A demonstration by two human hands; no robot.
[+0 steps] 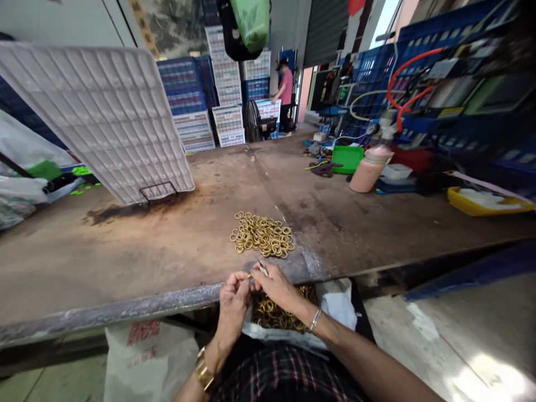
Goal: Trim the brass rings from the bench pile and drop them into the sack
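Note:
At the table's front edge, my left hand (233, 298) pinches a small brass ring (250, 276) between thumb and fingertips. My right hand (277, 287) is closed around a slim pointed tool (263, 269) whose dark tip sticks up past the fingers; its exact kind is too small to tell. The right fingertips meet the ring beside the left ones. Just beyond both hands lies a loose pile of brass rings (263, 234) on the table. Below my hands, a white-lined bag (335, 304) on my lap holds many more rings, partly hidden by my right forearm.
A ribbed white panel (104, 123) leans upright at the left of the wooden table (201, 223). On the right stand a pink bottle (371, 170), a green tray (347, 159) and a yellow tray (488, 202). Stacked crates (228, 120) and a person in pink (286, 89) are behind.

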